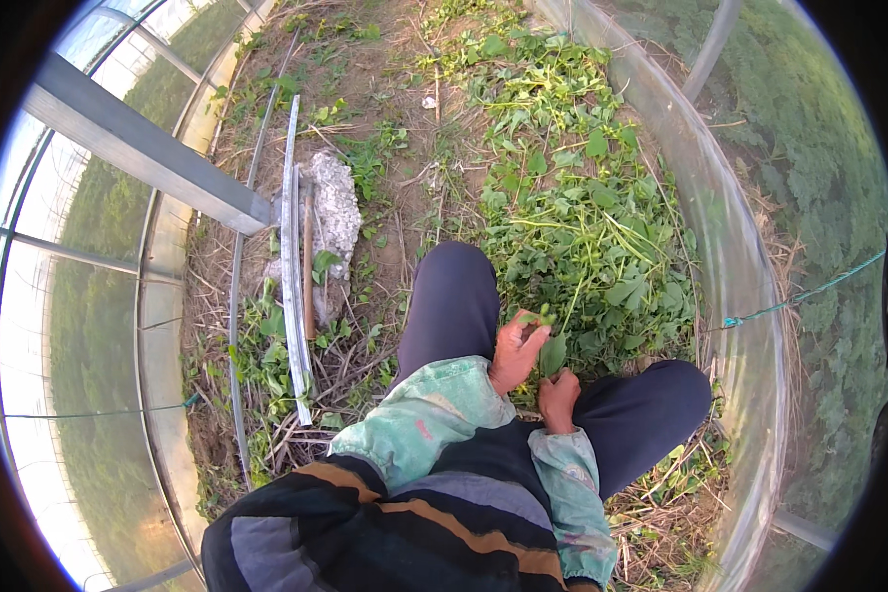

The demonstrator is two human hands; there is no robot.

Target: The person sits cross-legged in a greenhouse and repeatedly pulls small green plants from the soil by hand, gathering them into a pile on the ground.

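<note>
My left hand (514, 354) pinches a small green sprig (546, 318) between thumb and fingertips, in front of my bent left knee. Just below and to its right, my right hand (560, 398) is closed around the lower end of a leafy green stem (553, 354). One broad leaf on this stem hangs between the two hands. Beyond them spreads a thick heap of green vines (592, 214) with lobed leaves and pale stalks. Green oversleeves (429, 418) cover both forearms.
Clear plastic sheeting (740, 244) walls the right side, with a green rope (806, 296) tied across. At left stand a square metal post (148, 144), a long metal channel strip (294, 259), a wooden handle (308, 266) and a rough concrete lump (337, 214). Dry stalks litter the soil.
</note>
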